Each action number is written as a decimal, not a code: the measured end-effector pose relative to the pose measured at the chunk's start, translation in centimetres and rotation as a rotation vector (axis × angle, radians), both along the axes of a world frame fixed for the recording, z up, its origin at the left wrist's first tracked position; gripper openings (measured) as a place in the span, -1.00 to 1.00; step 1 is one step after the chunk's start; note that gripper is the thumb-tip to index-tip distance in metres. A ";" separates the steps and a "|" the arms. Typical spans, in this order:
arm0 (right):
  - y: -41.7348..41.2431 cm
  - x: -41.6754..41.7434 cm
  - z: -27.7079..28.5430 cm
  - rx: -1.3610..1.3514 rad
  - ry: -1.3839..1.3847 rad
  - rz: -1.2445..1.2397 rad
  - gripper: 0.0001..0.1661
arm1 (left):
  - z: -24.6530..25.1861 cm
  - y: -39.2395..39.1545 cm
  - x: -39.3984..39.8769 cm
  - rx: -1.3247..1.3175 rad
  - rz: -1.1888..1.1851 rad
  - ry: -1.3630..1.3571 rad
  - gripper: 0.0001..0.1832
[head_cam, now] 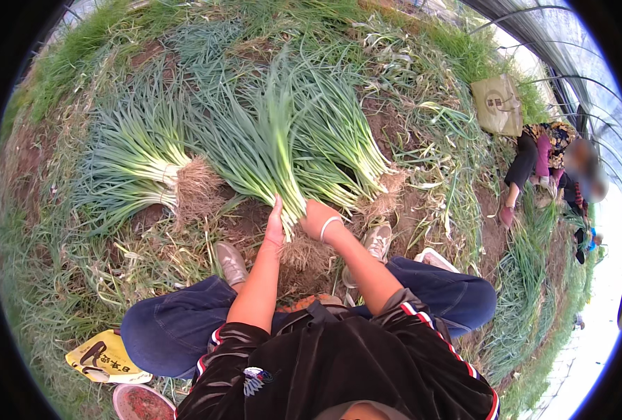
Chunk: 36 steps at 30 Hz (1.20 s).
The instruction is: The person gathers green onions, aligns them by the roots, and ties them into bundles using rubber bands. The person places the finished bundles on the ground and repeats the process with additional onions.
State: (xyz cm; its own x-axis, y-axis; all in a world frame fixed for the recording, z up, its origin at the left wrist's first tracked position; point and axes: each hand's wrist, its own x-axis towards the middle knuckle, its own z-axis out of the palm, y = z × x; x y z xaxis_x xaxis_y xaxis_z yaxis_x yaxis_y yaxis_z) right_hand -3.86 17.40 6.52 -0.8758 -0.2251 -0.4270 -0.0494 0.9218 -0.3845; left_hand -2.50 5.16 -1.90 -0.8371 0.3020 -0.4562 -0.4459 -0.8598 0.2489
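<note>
Between my legs I hold a bunch of leek-like greens (284,178), with long green leaves, pale stems and a thick mat of brown roots (306,253). My left hand (275,223) cups its left side, fingers mostly hidden behind the stems. Around the right side of the pale stems wraps my right hand (317,218), with a white bracelet at the wrist. To the left lie tied bundles of the same greens (148,168), roots towards me. More bunches (342,142) lie just right of my hands, their roots at the lower right.
Cut leaves and straw cover the soil around me. A yellow bag (106,359) and a pink basin (142,403) stand at lower left. Behind my right knee shows a white container (437,260). Further right, another person (545,152) sits near a pale sack (497,105), under greenhouse hoops.
</note>
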 end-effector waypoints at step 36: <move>3.5 1.7 -6.1 -1.990 -0.124 -1.671 -0.41 | 1.9 7.5 0.0 0.094 0.013 -0.085 -0.73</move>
State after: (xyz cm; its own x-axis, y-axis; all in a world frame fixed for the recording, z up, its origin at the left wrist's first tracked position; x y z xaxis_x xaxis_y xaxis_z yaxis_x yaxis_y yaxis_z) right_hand -2.12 20.89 0.46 -0.6697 0.2298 -0.7062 0.0140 -0.9468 -0.3214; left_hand -2.48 12.62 -0.01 -0.8008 0.3359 -0.4959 -0.4502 -0.8837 0.1284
